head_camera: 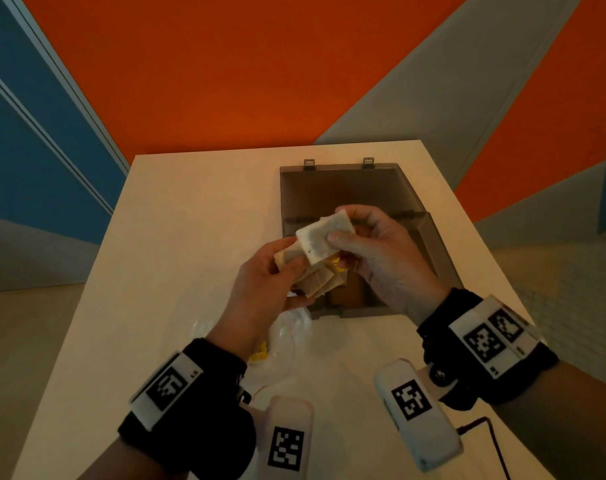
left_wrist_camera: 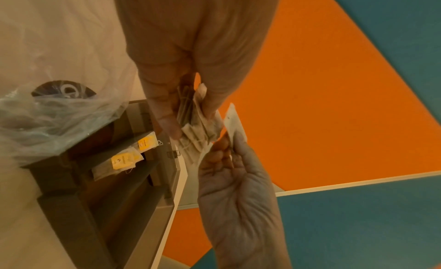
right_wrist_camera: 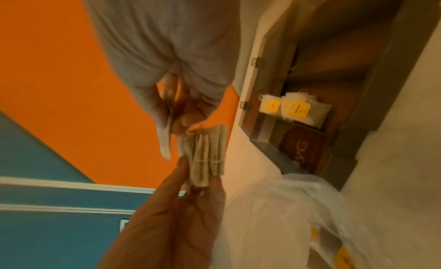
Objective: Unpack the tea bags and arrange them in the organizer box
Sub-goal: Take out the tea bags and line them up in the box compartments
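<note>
My left hand (head_camera: 296, 282) grips a stack of pale tea bags (head_camera: 317, 284) bound by their strings, raised over the front of the organizer box (head_camera: 343, 188). My right hand (head_camera: 343, 225) pinches one single tea bag (head_camera: 324, 239) just above the stack, tilted on edge. The box is grey, translucent, and its lid lies open toward the far side. In the right wrist view two tea bags with yellow tags (right_wrist_camera: 296, 108) lie in one compartment, and a brown packet (right_wrist_camera: 302, 148) fills the one beside it. The stack (right_wrist_camera: 207, 156) sits between the left thumb and fingers.
A crumpled clear plastic bag (head_camera: 287, 332) with yellow-tagged tea bags inside lies on the white table (head_camera: 190, 220) by my left wrist, touching the box's front edge. The table's far edge meets an orange and blue wall. A dark cable (head_camera: 485, 427) trails at the near right.
</note>
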`<move>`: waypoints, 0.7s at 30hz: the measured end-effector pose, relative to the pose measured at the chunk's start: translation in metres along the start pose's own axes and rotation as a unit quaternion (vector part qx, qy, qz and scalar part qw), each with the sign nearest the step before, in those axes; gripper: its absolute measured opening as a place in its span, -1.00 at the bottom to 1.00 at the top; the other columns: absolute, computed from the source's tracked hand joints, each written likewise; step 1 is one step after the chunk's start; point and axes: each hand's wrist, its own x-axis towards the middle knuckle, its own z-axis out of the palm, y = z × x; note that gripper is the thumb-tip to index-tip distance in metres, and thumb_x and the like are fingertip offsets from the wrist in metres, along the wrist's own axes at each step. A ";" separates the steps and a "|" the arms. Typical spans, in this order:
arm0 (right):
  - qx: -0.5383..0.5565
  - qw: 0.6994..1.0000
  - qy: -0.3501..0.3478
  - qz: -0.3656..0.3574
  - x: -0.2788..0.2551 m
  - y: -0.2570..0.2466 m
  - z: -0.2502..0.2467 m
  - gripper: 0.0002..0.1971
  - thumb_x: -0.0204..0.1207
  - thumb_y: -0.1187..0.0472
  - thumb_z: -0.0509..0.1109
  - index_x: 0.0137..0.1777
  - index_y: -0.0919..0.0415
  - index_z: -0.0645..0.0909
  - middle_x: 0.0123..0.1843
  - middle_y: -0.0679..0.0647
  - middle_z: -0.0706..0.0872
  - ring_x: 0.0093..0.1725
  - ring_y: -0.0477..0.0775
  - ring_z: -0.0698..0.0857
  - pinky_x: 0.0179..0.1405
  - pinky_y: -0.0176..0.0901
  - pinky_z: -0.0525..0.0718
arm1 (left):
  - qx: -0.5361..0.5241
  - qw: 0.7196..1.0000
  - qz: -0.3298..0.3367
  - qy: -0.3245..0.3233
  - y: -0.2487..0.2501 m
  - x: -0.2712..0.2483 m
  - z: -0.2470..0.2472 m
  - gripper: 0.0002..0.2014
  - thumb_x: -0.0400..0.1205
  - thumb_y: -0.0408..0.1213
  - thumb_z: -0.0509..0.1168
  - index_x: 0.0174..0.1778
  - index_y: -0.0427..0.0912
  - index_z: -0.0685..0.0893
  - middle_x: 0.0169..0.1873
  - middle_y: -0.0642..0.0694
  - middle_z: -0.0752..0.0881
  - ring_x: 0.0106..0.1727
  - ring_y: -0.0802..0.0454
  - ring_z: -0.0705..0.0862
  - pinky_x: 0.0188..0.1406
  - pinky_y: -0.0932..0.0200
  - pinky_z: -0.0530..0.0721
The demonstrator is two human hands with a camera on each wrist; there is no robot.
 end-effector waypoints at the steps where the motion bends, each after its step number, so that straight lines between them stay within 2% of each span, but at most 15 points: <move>1: -0.048 0.999 -0.011 0.007 -0.001 0.002 0.001 -0.72 0.42 0.34 0.44 0.08 0.04 0.58 -0.01 -0.01 0.72 -0.11 -0.11 0.76 -0.20 -0.22 0.78 | 0.001 1.000 0.008 -0.001 0.001 0.000 0.000 -0.81 0.61 -0.29 0.25 0.09 0.04 0.62 -0.10 -0.08 0.75 -0.20 0.11 0.76 -0.40 0.28 0.72; 3: -0.114 0.993 -0.008 0.001 -0.001 0.004 0.001 -0.74 0.39 0.29 0.47 0.02 -0.01 0.59 -0.03 -0.06 0.72 -0.14 -0.24 0.75 -0.25 -0.31 0.76 | 0.001 1.000 0.016 -0.006 0.001 0.000 -0.001 -0.81 0.61 -0.28 0.25 0.05 0.10 0.63 -0.12 -0.06 0.77 -0.22 0.14 0.77 -0.39 0.30 0.71; 5: -0.139 0.990 0.003 -0.012 -0.001 0.004 0.002 -0.77 0.39 0.28 0.48 -0.03 -0.01 0.58 -0.06 -0.09 0.71 -0.21 -0.36 0.72 -0.36 -0.44 0.69 | -0.001 1.000 0.013 -0.011 0.001 -0.001 -0.002 -0.80 0.64 -0.25 0.19 0.08 0.13 0.62 -0.06 -0.08 0.76 -0.12 0.07 0.75 -0.37 0.29 0.72; 9: -0.177 0.984 -0.007 -0.021 -0.002 0.005 0.005 -0.83 0.41 0.27 0.47 -0.13 0.01 0.56 -0.14 -0.10 0.66 -0.30 -0.42 0.67 -0.46 -0.55 0.61 | -0.033 0.999 0.000 -0.022 0.000 -0.002 -0.002 -0.75 0.69 -0.18 0.04 0.17 0.07 0.57 -0.04 -0.11 0.72 -0.07 0.01 0.72 -0.36 0.25 0.74; 12: -0.208 0.978 -0.019 -0.017 -0.001 0.007 0.007 -0.82 0.42 0.25 0.47 -0.12 -0.02 0.55 -0.13 -0.12 0.63 -0.21 -0.24 0.69 -0.44 -0.54 0.63 | -0.015 0.999 0.006 -0.042 -0.002 -0.003 0.000 -0.70 0.66 -0.06 0.04 0.21 0.01 0.58 -0.04 -0.12 0.73 -0.08 0.04 0.74 -0.29 0.18 0.76; 15: -0.240 0.970 -0.026 -0.010 -0.003 0.007 0.007 -0.78 0.40 0.22 0.49 -0.07 -0.06 0.53 -0.07 -0.10 0.61 -0.12 -0.14 0.64 -0.37 -0.52 0.66 | 0.045 0.997 0.045 -0.036 -0.003 -0.003 0.001 -0.67 0.60 -0.23 0.22 0.30 -0.08 0.54 0.03 -0.09 0.70 -0.02 0.07 0.73 -0.19 0.14 0.79; 17: -0.205 0.978 -0.028 0.012 -0.004 0.008 0.003 -0.73 0.41 0.20 0.47 0.01 -0.12 0.52 0.04 -0.07 0.60 -0.02 -0.10 0.63 -0.27 -0.43 0.67 | 0.066 0.995 0.073 -0.021 -0.005 -0.001 -0.001 -0.64 0.56 -0.36 0.28 0.30 -0.14 0.54 -0.01 -0.05 0.69 -0.06 0.12 0.73 -0.18 0.18 0.78; 19: -0.071 0.992 -0.046 0.095 -0.005 0.007 -0.004 -0.71 0.43 0.06 0.41 0.14 -0.11 0.52 0.18 0.01 0.59 0.14 0.05 0.62 -0.04 -0.20 0.66 | 0.067 0.991 0.112 -0.017 -0.004 -0.001 -0.002 -0.70 0.55 -0.45 0.28 0.16 -0.06 0.58 -0.07 0.03 0.68 -0.13 0.25 0.71 -0.24 0.35 0.73; 21: 0.091 0.970 -0.101 0.199 -0.008 0.005 -0.009 -0.56 0.43 -0.16 0.26 0.24 0.03 0.56 0.22 0.13 0.63 0.17 0.18 0.64 0.07 0.01 0.68 | 0.086 0.982 0.163 -0.031 -0.002 -0.002 -0.002 -0.68 0.54 -0.51 0.27 0.00 0.06 0.57 -0.13 0.11 0.67 -0.17 0.39 0.68 -0.26 0.49 0.63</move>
